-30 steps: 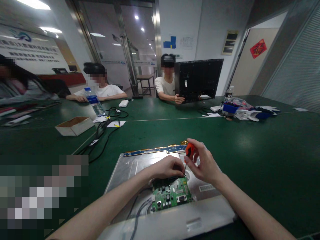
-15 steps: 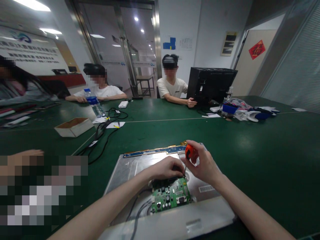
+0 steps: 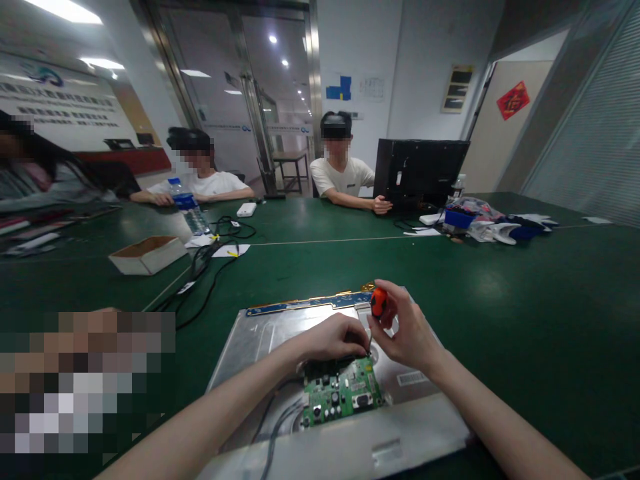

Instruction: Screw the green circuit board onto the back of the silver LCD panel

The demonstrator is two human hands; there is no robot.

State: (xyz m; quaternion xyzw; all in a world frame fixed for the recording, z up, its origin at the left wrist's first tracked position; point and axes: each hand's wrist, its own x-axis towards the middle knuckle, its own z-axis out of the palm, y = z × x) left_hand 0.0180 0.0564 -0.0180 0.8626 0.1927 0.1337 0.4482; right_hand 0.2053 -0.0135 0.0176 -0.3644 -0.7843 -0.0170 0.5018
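Observation:
A silver metal display panel (image 3: 260, 340) lies face down on the green table (image 3: 500, 313) in front of me. A green circuit board (image 3: 343, 393) sits on its near middle, with grey cables running off to its left. My right hand (image 3: 407, 330) is closed round a small screwdriver with an orange handle (image 3: 379, 301), held upright with its tip at the board's far right corner. My left hand (image 3: 333, 339) is closed, its fingertips pressed down at the board's far edge right beside the screwdriver tip. What the left fingers pinch is hidden.
Black cables (image 3: 203, 267) and an open cardboard box (image 3: 147, 253) lie to the left. A water bottle (image 3: 187, 203) stands further back. Across the table a person holds a black monitor (image 3: 420, 173); bags and gloves (image 3: 493, 223) lie at the right. Two more people sit at the left.
The person across the table has set the black monitor further right and lower. My own hands have stayed at the board, the screwdriver handle shifting only slightly.

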